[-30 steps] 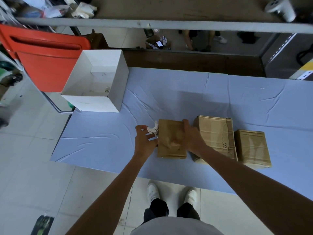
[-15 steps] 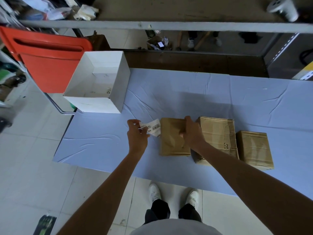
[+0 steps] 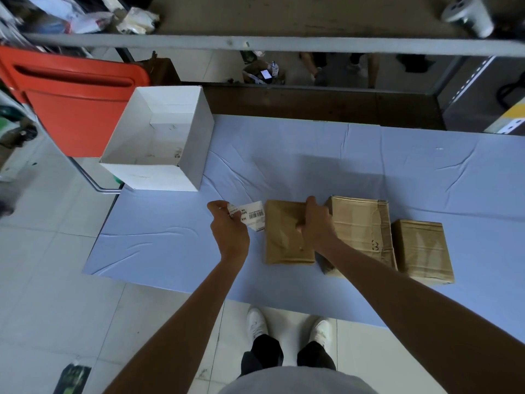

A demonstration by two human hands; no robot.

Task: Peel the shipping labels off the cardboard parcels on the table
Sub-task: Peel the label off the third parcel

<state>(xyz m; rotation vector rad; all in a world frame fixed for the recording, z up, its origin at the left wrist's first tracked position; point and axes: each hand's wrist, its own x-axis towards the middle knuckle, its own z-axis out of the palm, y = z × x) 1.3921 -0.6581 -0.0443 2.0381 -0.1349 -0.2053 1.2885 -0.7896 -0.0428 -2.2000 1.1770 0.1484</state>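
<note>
Three brown cardboard parcels lie in a row near the front edge of the blue-covered table [image 3: 312,155]. My right hand [image 3: 315,223] grips the right edge of the left parcel [image 3: 284,234] and holds it down. My left hand [image 3: 227,226] pinches a white shipping label [image 3: 252,218] with a barcode, lifted off to the left of that parcel; its right end still reaches the parcel's left edge. The middle parcel [image 3: 360,228] and the right parcel [image 3: 422,248] show bare brown tops.
An open white box [image 3: 162,143] stands on the table's far left corner. Behind it is an orange plastic chair [image 3: 71,103]. A grey rail [image 3: 255,42] crosses the back. The table's front edge runs just past my feet.
My left hand has pulled the label off the left parcel's top and drawn it out to the left. My right hand slid from the parcel's middle to its right edge.
</note>
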